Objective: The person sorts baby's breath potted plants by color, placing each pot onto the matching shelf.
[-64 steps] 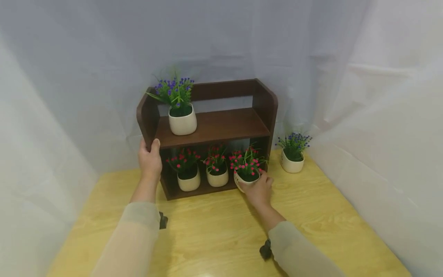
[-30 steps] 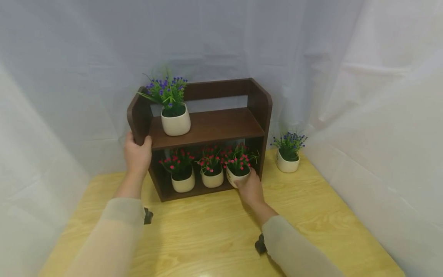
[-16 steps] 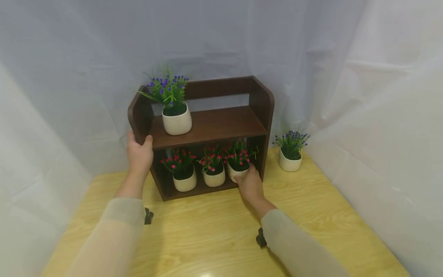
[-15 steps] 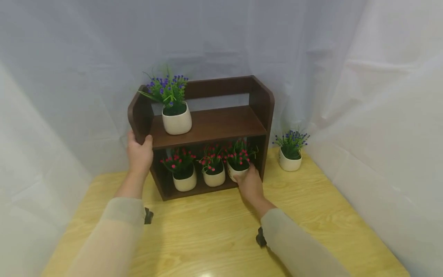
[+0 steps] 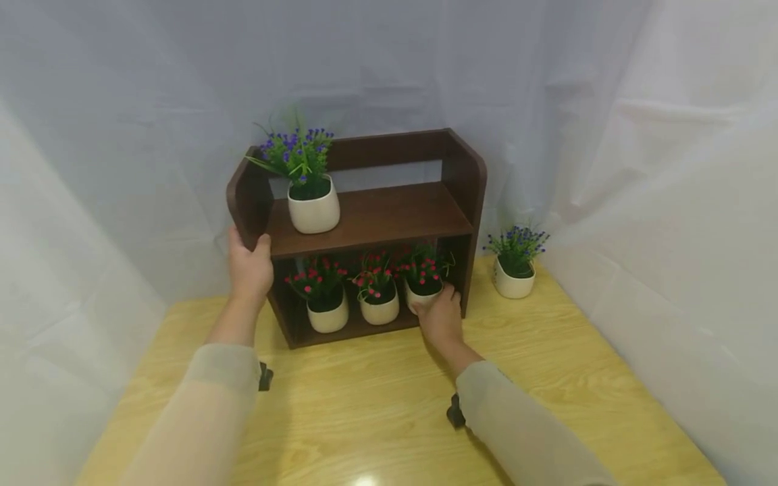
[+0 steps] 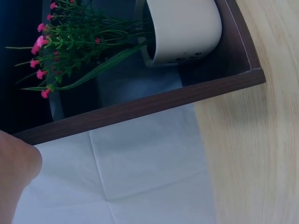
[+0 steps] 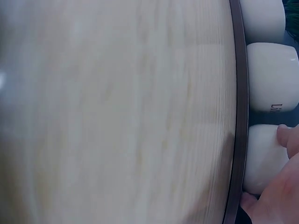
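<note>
My left hand (image 5: 251,273) grips the left side panel of a dark brown two-tier wooden shelf (image 5: 395,209), thumb at the front. In the left wrist view, only part of this hand (image 6: 16,168) shows at the panel's edge. My right hand (image 5: 442,320) holds the rightmost white flowerpot (image 5: 416,298) with pink flowers, on the lower tier. In the right wrist view, thumb and fingers span that pot (image 7: 264,158), just behind the shelf's front edge. Left of it stand a middle pink-flowered pot (image 5: 380,312) and a left one (image 5: 328,319).
A purple-flowered pot (image 5: 314,210) stands at the left of the upper tier. Another purple-flowered pot (image 5: 514,285) stands on the wooden table (image 5: 365,405), right of the shelf. White sheeting (image 5: 389,67) hangs behind and at both sides.
My right hand has pushed the rightmost pink-flowered pot farther back into the lower tier and turned it, so its side lettering no longer shows. My left hand has kept its grip on the panel.
</note>
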